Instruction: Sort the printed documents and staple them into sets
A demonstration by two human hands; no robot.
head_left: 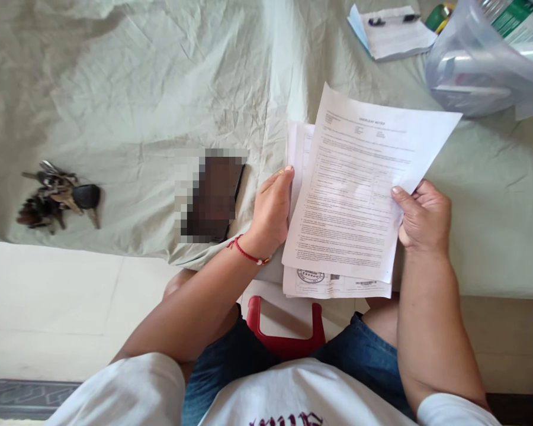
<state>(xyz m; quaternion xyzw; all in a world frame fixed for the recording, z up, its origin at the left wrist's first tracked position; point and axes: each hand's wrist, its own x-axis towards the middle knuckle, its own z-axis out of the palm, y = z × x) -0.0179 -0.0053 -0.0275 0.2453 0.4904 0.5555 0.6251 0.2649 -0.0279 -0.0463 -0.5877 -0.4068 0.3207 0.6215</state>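
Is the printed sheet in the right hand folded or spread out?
Spread out: the sheet shows its printed face from heading to bottom lines, with the right hand gripping its edge.

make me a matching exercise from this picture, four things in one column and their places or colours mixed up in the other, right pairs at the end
Things
1. key bunch
2. pen
3. top sheet
4. bracelet

Places and colours
A. between the thumb and fingers of the right hand
B. mostly red
C. lying on the paper pad
D. on the cloth, toward the picture's left edge

Right pairs
1-D, 2-C, 3-A, 4-B
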